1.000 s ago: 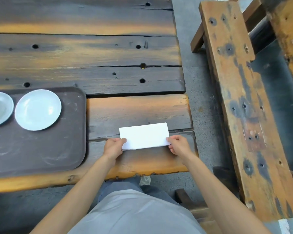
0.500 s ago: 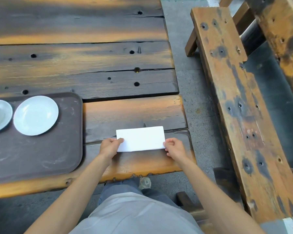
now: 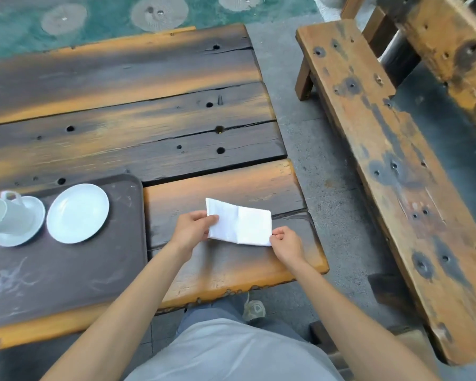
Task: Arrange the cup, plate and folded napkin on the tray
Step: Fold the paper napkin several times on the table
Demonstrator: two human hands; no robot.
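A white folded napkin (image 3: 239,225) is held over the wooden table, right of the tray. My left hand (image 3: 193,229) pinches its left edge and lifts that side, so the napkin bends at a middle crease. My right hand (image 3: 285,243) pinches its lower right corner. The dark brown tray (image 3: 66,276) lies at the left. On it rests an empty white plate (image 3: 77,213). Left of the plate a white cup (image 3: 4,215) with a handle stands on a white saucer (image 3: 19,235), partly cut off by the frame edge.
The table (image 3: 149,119) is made of dark and orange planks with holes; its right edge ends just past the napkin. A long wooden bench (image 3: 390,166) runs along the right, across a grey floor gap. My lap and a shoe show below the table's near edge.
The napkin lay flat under both hands; now its left half is raised and bent at the crease. The view has tilted up, showing more of the table and the cup.
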